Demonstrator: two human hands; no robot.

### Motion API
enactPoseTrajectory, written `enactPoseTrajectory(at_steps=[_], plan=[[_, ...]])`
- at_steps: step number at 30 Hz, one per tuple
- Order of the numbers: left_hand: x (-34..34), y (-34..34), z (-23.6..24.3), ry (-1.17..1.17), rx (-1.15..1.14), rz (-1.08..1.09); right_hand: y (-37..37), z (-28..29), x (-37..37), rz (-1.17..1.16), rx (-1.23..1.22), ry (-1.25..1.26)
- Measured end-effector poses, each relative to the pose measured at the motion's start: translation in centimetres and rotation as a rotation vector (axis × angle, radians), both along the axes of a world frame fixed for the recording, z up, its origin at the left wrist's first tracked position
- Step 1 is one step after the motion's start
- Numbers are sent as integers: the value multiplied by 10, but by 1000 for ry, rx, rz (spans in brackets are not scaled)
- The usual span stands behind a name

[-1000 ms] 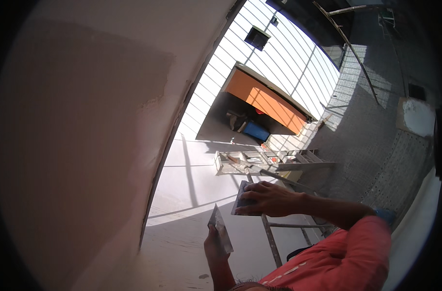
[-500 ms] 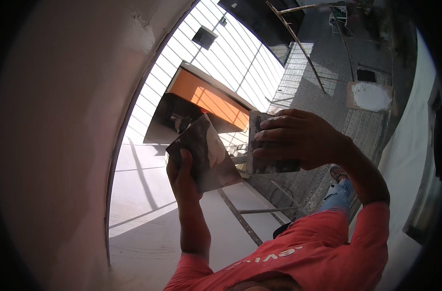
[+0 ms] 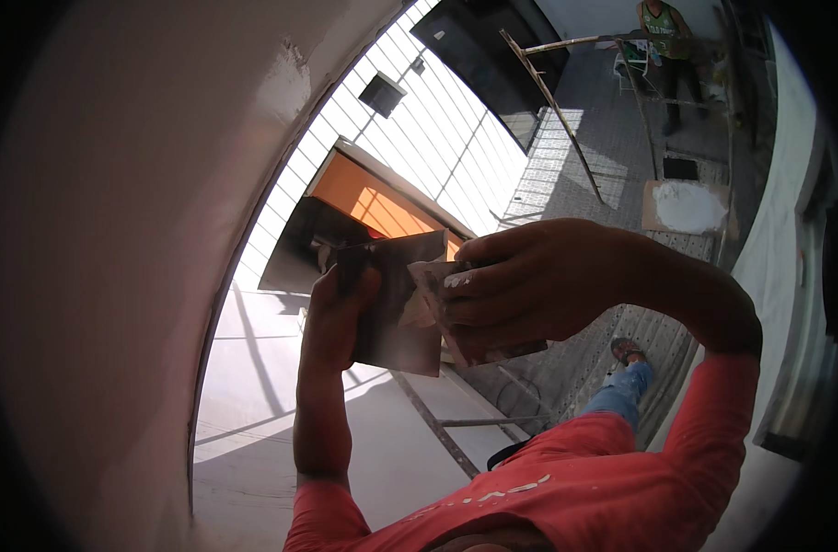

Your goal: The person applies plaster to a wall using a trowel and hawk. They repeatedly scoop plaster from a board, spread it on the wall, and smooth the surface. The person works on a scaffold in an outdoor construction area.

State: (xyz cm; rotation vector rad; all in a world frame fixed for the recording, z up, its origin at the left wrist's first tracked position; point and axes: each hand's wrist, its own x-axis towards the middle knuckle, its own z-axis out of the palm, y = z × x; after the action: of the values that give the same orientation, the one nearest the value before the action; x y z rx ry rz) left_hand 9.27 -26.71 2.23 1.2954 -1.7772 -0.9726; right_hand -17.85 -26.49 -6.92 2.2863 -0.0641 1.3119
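Beyond, orange panel partly behind plates; left fingers, right fingers each around one.

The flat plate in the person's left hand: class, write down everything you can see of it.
The plate is thin, flat and roughly four-sided, with straight edges, and looks like metal. The face in view is mostly dark, with a pale smear toward its right side. The left hand grips it at its left, thumb over the face. A second plate, in the right hand, overlaps its right side in this view; whether they touch is unclear. Its back is hidden.
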Motion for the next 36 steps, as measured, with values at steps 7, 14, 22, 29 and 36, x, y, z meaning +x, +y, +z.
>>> enactPoseTrajectory(at_steps=[7,14,22,29,36], plan=[[47,18,-4,305,-169,217,-18,-7,7,-314,133,-224],[123,12,-89,533,3,276,-108,21,17,274,808,-1421],[192,30,-155,651,163,393,-170,92,19,418,401,-1487],[193,42,-168,627,192,441,-163,112,-7,279,590,-1489],[189,38,-183,637,241,402,-168,124,13,105,405,-1411]])
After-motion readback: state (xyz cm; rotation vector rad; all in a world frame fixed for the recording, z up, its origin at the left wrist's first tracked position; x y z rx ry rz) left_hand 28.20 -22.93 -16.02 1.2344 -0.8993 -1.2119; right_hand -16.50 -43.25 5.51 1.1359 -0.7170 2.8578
